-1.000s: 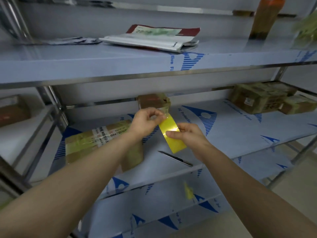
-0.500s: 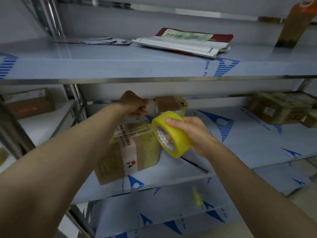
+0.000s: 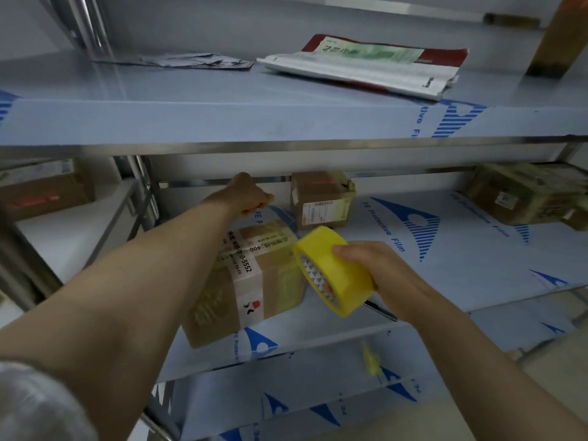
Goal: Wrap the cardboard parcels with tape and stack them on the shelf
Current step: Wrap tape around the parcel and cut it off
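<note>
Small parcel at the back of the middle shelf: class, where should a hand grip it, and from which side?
Probably across its left and right faces, reaching from the front. The small parcel stands upright, labelled face forward; the upper shelf overhangs its top and a rail runs behind. The left hand is nearest; the right hand holds the tape roll.

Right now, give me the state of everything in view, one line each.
Tape, gripped by the right hand, in the air.
Left hand, fingers curled near the middle shelf's back; hold unclear.
Near parcel, lying on the middle shelf, partly taped.
Small parcel, upright at the back, label forward.
Right parcels, taped, piled together.
Bag, flat on the top shelf.
</note>
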